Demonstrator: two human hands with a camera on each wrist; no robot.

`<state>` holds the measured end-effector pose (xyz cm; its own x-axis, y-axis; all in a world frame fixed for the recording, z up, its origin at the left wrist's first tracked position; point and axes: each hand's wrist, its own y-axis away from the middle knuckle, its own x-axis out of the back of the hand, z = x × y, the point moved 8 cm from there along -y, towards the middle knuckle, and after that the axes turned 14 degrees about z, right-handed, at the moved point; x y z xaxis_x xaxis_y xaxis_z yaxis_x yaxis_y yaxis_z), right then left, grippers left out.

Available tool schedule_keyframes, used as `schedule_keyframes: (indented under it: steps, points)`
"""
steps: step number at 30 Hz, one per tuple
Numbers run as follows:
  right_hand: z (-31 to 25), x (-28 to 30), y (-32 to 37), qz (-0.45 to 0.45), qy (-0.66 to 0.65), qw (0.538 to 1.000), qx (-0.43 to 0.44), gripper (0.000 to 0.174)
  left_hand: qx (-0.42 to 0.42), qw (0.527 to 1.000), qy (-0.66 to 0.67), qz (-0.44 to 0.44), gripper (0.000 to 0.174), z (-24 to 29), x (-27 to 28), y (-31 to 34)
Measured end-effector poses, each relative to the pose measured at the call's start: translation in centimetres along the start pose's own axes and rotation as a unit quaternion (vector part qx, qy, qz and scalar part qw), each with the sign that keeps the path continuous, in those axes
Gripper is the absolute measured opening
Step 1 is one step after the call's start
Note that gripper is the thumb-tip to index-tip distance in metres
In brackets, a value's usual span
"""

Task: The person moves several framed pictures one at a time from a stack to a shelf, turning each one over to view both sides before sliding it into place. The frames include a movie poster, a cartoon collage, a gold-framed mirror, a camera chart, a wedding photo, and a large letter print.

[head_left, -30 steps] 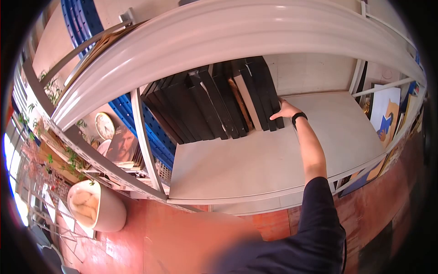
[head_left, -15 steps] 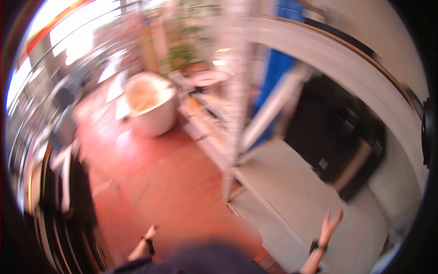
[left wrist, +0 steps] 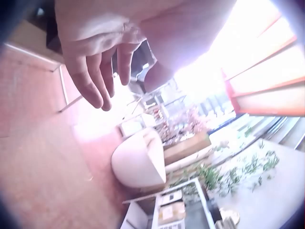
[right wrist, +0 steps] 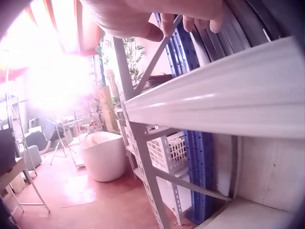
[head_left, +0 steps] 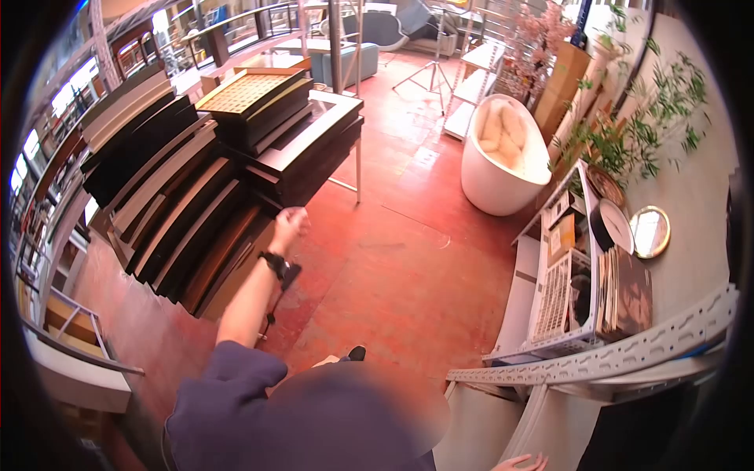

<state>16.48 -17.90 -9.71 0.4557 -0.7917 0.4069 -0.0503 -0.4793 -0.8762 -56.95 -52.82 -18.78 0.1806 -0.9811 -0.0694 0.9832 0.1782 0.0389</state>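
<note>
My left hand [head_left: 290, 224], with a dark band at its wrist, is raised beside a row of dark flat panels [head_left: 169, 184] on the left. Its fingers hang loosely bent in the left wrist view, and nothing lies between them. Low in the head view, my right hand [head_left: 525, 463] shows only in part, near the shelf rack. From the right wrist view, the same hand [right wrist: 157, 16] hangs above the white shelf beam [right wrist: 205, 102] with fingers relaxed and nothing held. Dark upright slabs [right wrist: 233, 28] stand on the shelf behind those fingers.
A yellow-topped stack of trays [head_left: 253, 90] sits on a table past the panels. Across the red floor [head_left: 393, 259] stands a white tub-shaped seat [head_left: 503, 177]. Along the right are a low rack [head_left: 581, 337], leafy plants [head_left: 620, 137] and a round gold-rimmed mirror [head_left: 650, 231].
The right hand has come away from the dark slabs on the shelf. My view has swung left toward the panels, and the left hand has risen beside them.
</note>
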Motion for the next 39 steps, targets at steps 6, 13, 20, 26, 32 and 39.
schedule_keyframes:
  steps: [6,13,20,26,32,39]
  points:
    - [-5.3,-4.2,-0.6,0.023,-0.072,0.995,0.061,0.026,0.094,0.975,0.124,0.159,0.055,10.7,5.6,-14.5]
    - [-8.1,-6.3,3.2,-0.006,-0.043,0.999,0.005,0.018,0.074,0.947,-0.034,0.312,0.076,15.8,9.5,-26.1]
    - [-9.4,-7.1,4.9,-0.045,-0.071,0.996,-0.025,0.011,0.028,0.949,-0.108,0.295,0.019,15.4,10.3,-32.2]
    - [-9.3,-7.9,6.0,-0.037,-0.083,0.995,-0.035,0.01,0.014,0.947,-0.098,0.305,0.012,17.5,10.1,-31.4]
    - [-9.6,-9.2,5.9,-0.048,-0.094,0.994,-0.04,0.009,-0.023,0.947,0.156,0.278,0.029,19.3,8.2,-33.3]
    - [-9.6,-9.5,6.2,-0.045,-0.103,0.993,-0.02,0.008,-0.067,0.961,0.158,0.217,0.027,22.8,4.7,-28.4]
